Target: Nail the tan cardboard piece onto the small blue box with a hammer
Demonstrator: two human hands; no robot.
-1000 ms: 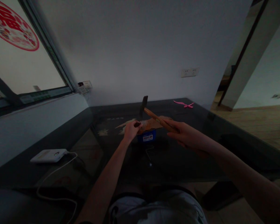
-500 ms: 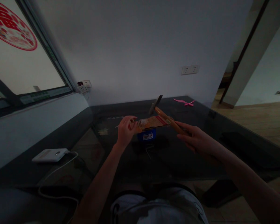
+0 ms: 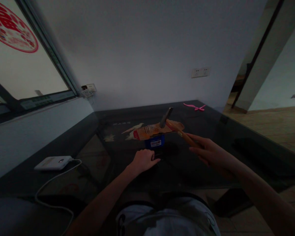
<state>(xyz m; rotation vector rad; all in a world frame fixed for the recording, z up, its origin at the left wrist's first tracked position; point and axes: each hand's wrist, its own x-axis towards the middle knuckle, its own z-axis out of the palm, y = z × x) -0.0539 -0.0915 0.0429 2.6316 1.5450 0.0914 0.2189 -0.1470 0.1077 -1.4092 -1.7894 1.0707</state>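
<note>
In my right hand [image 3: 208,152] is a hammer [image 3: 184,136], gripped by its wooden handle. Its metal head lies over a tan and orange printed piece [image 3: 149,130], perhaps packaging, which sits on top of a blue box [image 3: 155,143] with a white label. Whether the head touches the printed piece I cannot tell. My left hand [image 3: 144,160] is low in front of the blue box, fingers curled and thumb stretched to the right. It is beside a thin bent metal piece, mostly hidden; anything between the fingers is too small to make out.
On the dark table [image 3: 127,177], a white power bank [image 3: 53,163] with a white cable lies at left. A pink ribbon-like thing [image 3: 196,107] is at the far right corner. A dark flat object [image 3: 263,157] lies at right. Wall sockets [image 3: 200,72] are behind.
My left hand has left the printed piece and dropped toward me, in front of the blue box. The hammer head has come down over the printed piece.
</note>
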